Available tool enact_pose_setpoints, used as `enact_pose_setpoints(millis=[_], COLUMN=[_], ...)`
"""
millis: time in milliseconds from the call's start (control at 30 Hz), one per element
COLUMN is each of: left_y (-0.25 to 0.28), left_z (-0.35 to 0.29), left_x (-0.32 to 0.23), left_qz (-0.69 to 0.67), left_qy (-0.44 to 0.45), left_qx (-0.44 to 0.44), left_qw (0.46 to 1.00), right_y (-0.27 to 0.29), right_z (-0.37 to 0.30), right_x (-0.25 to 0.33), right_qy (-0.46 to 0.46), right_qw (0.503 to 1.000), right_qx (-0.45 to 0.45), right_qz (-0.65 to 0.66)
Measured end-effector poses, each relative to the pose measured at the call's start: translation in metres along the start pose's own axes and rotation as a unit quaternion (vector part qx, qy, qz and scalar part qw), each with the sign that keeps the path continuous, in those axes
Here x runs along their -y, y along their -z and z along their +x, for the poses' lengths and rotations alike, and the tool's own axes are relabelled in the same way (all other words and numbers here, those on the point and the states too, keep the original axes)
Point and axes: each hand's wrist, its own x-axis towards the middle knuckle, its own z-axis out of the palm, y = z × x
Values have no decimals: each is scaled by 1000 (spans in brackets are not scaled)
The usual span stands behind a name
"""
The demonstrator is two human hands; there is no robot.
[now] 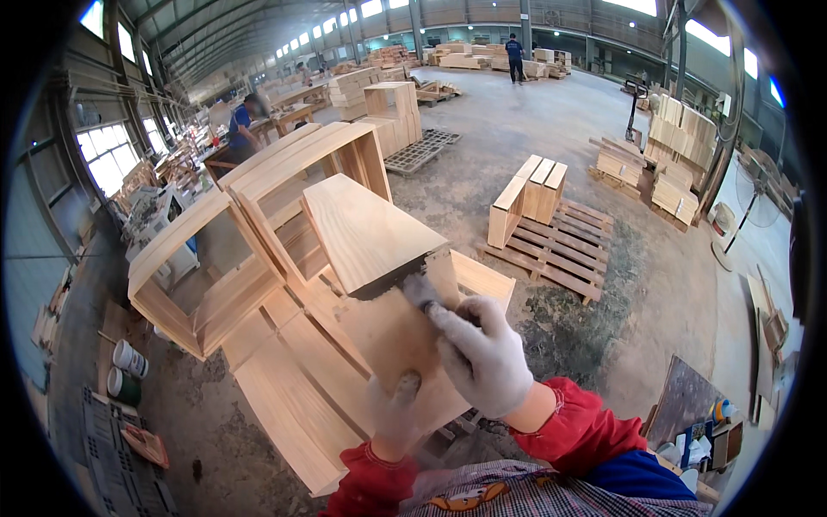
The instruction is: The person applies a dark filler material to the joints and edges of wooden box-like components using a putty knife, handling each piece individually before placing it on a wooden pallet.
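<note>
A pale wooden drawer box [370, 228] stands in front of me with its board faces turned up. A ragged dark strip runs across it, above a lower wooden panel [392, 327]. My right hand [487, 358], in a white glove, reaches to this strip with its fingers pinched together. A small greyish thing [419, 290] at its fingertips is too blurred to name. My left hand [394, 412], also gloved, is against the lower part of the panel. Its thumb lies on the wood, while the other fingers are blurred or hidden.
Open wooden frames [202, 276] lean together at the left. Beyond to the right, a slatted pallet [560, 250] bears wooden boxes. Two buckets [129, 358] sit low at the left. Farther off are a person [514, 60] standing, another person [241, 125] at the left, and stacked boards [680, 133].
</note>
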Motion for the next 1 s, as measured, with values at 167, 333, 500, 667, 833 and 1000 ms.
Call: enact_pose_setpoints(millis=[167, 333, 500, 667, 833, 1000], left_y=[-2, 3, 0, -5, 3, 8], left_z=[0, 0, 0, -2, -2, -8], left_x=[2, 1, 4, 5, 1, 3], left_qz=[9, 80, 64, 65, 131, 25], left_qy=[-15, -43, -35, -51, -70, 1], left_qx=[-15, -2, -27, -40, -13, -30], left_qw=[1000, 996, 997, 996, 989, 999], right_y=[3, 6, 14, 13, 22, 43], right_z=[-2, 2, -1, 11, 6, 5], right_x=[-3, -9, -5, -23, -30, -4], right_qy=[13, -3, 9, 32, 42, 86], right_qw=[1000, 1000, 1000, 998, 994, 993], right_qx=[-19, -14, -26, -35, -47, 22], right_qz=[20, -22, -13, -40, -85, -81])
